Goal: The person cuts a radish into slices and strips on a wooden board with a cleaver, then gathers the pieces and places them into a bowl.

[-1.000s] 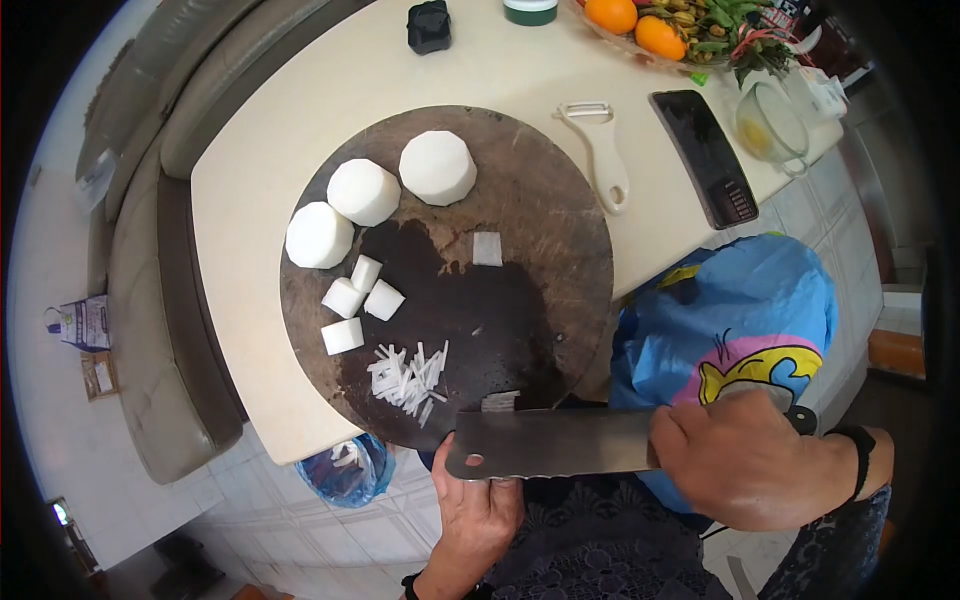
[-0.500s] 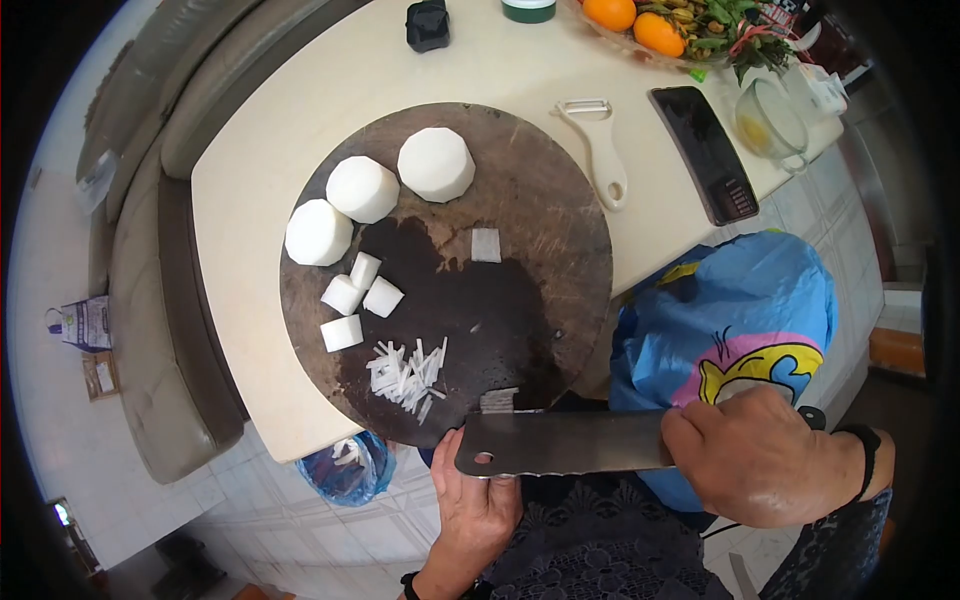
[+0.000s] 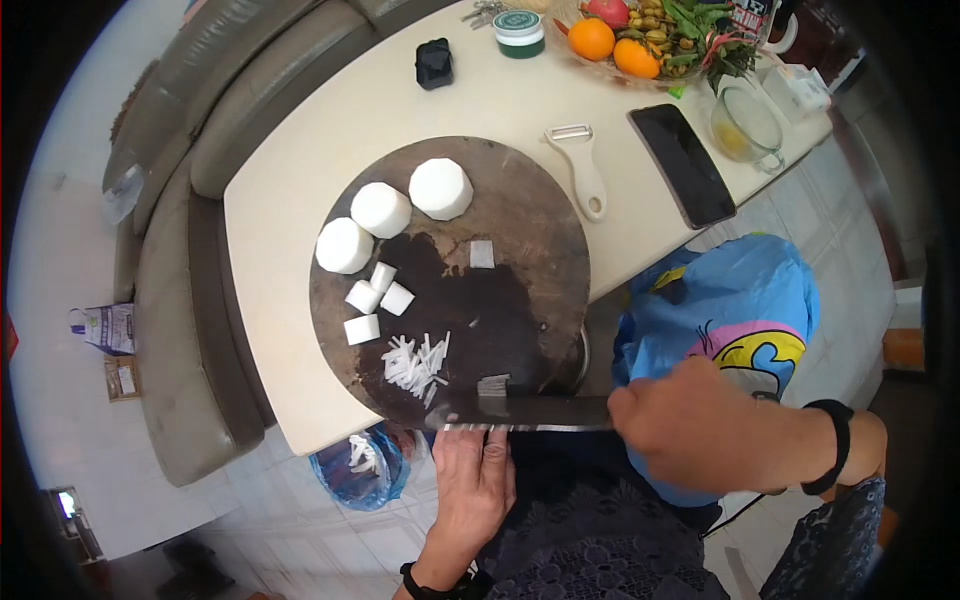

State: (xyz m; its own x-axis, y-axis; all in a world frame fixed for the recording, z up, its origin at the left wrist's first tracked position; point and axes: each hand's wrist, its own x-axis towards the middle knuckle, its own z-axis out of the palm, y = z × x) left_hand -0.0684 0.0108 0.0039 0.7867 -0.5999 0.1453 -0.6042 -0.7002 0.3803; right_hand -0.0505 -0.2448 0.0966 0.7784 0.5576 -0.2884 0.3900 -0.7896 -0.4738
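Observation:
My right hand (image 3: 690, 425) grips the handle of a broad cleaver (image 3: 540, 412), whose blade lies across the near edge of a round wooden board (image 3: 530, 190). My left hand (image 3: 470, 480) is just below the blade, its fingertips hidden behind it. Thin white slices (image 3: 493, 386) lie just beyond the blade. To their left is a pile of white strips (image 3: 415, 365). Several small white blocks (image 3: 362, 328) and large white round pieces (image 3: 441, 189) sit on the board's left and far side. One flat square slice (image 3: 482, 254) lies near the middle.
A white peeler (image 3: 580, 170), a black phone (image 3: 683, 165), a glass cup (image 3: 745, 125) and a fruit bowl (image 3: 640, 60) stand beyond the board. A blue bag (image 3: 720, 310) is at the right. Below the table's left corner hangs a bag with white scraps (image 3: 360, 470).
The view has shifted, showing more of the table's far side. The cleaver's blade has turned more upright over the board's near edge, and my right hand has moved with it.

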